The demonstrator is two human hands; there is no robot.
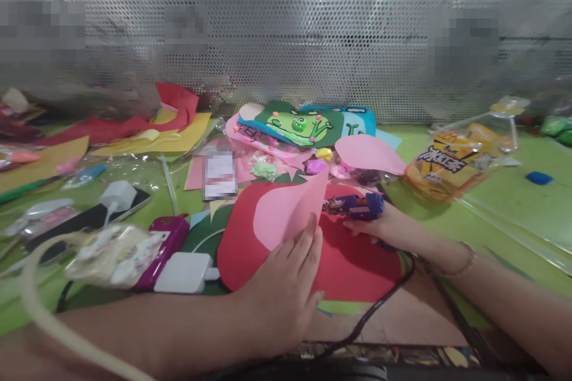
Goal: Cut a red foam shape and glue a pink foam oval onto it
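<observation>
A red rounded paper shape (357, 259) lies before me, with a pink paper piece (286, 208) over its left part. My left hand (288, 280) holds the pink piece with outstretched fingers along it, so its right side stands up off the red. From the right, my right hand (384, 227) grips a dark blue glue gun (355, 206) whose nozzle points left at the raised pink edge; a small red light shows on it. The nozzle tip is hidden behind the pink paper. A dark cord (375, 309) trails down from the gun.
Behind sit a green-and-blue paper craft (299, 125), a pink oval (370, 153) and small clay lumps (316, 166). At right a tea bottle (460, 155) leans over. Left lie a purple-cased power bank (165, 244), a white charger (183, 272), a phone (134, 205) and coloured paper (152, 137).
</observation>
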